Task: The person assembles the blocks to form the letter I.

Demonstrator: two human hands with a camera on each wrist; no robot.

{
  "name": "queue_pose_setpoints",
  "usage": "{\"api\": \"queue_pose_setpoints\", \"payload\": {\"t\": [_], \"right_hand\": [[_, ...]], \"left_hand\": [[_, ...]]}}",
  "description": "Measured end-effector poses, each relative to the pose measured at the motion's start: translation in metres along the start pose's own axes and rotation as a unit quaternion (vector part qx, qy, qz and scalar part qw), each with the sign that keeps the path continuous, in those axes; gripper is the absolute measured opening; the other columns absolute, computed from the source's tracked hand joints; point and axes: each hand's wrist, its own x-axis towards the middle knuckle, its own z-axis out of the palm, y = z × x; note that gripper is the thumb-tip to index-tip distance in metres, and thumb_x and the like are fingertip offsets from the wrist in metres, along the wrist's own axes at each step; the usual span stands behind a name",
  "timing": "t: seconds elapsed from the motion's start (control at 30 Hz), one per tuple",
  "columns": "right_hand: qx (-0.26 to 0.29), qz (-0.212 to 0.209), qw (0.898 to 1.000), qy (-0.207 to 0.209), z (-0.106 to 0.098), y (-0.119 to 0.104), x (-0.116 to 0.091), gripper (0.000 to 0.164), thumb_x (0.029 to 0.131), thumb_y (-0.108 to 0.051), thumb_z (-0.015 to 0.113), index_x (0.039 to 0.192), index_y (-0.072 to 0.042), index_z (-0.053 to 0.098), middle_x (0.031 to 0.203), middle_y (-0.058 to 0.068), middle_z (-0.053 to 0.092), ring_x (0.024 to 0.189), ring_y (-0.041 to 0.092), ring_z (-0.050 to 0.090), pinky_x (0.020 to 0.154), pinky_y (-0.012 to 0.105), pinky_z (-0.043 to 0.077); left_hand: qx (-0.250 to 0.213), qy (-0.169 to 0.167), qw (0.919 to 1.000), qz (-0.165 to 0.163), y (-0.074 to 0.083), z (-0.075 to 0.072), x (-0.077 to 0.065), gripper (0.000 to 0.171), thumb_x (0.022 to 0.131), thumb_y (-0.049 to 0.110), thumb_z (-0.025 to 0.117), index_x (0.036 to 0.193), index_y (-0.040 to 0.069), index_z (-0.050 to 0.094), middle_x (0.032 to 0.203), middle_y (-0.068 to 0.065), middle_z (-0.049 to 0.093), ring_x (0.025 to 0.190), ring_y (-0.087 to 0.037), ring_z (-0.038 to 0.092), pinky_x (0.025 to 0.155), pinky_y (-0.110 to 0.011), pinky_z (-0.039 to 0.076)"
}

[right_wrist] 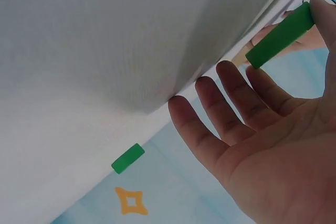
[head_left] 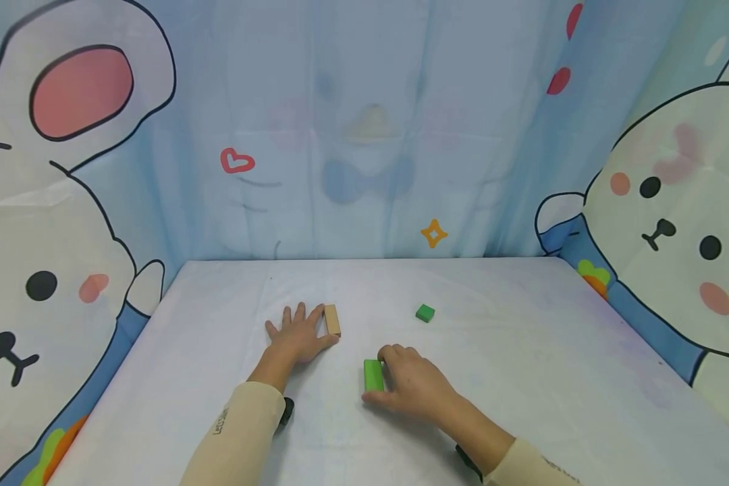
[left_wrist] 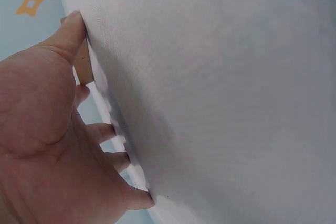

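A plain wooden block (head_left: pixel 332 320) stands between the spread thumb and index finger of my left hand (head_left: pixel 299 339), which pinch it by its two ends. The other left fingers fan out with their tips on the white tabletop. In the left wrist view the thumb partly covers the wooden block (left_wrist: pixel 84 65). My right hand (head_left: pixel 418 386) pinches a bright green block (head_left: pixel 373 375) end to end between thumb and index finger. From the right wrist, the same green block (right_wrist: pixel 280 35) spans those fingertips, while the other fingers extend beside it.
A smaller dark green block (head_left: pixel 425 312) lies farther back on the white-covered table (head_left: pixel 522 337), beyond the right hand. Behind the table's far edge hangs a blue curtain (head_left: pixel 370 202) printed with cartoon figures, which also borders both sides.
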Motion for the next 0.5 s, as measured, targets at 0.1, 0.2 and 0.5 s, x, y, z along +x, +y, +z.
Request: {"api": "queue_pose_setpoints", "payload": {"t": [0.1, 0.2, 0.5], "right_hand": [[-0.007, -0.004, 1.000, -0.001, 0.0013, -0.0002, -0.0009, 0.067, 0.079, -0.056, 0.085, 0.118, -0.007, 0.062, 0.102, 0.001, 0.063, 0.088, 0.017, 0.055, 0.078, 0.040, 0.052], [-0.015, -0.008, 1.000, -0.003, 0.0019, -0.0011, -0.0015, 0.067, 0.080, -0.058, 0.083, 0.118, -0.007, 0.062, 0.105, 0.002, 0.064, 0.090, 0.018, 0.056, 0.079, 0.041, 0.053], [-0.033, -0.008, 0.999, -0.001, 0.0038, -0.0032, -0.0041, 0.069, 0.079, -0.063, 0.082, 0.118, -0.009, 0.062, 0.110, 0.003, 0.065, 0.092, 0.018, 0.058, 0.078, 0.043, 0.055]], "left_hand": [[0.001, 0.002, 1.0000, 0.001, -0.0002, -0.0001, 0.0006, 0.082, 0.098, 0.061, 0.059, 0.165, 0.024, 0.029, 0.172, -0.020, 0.019, 0.159, -0.048, 0.011, 0.119, -0.077, 0.008], [0.002, 0.003, 1.0000, 0.000, -0.0002, -0.0004, 0.0009, 0.081, 0.098, 0.062, 0.059, 0.164, 0.024, 0.029, 0.172, -0.020, 0.019, 0.159, -0.047, 0.011, 0.119, -0.077, 0.008], [0.002, 0.001, 1.0000, 0.000, 0.0004, -0.0002, 0.0003, 0.082, 0.098, 0.061, 0.060, 0.164, 0.024, 0.030, 0.171, -0.020, 0.020, 0.159, -0.047, 0.011, 0.119, -0.077, 0.009]]}}
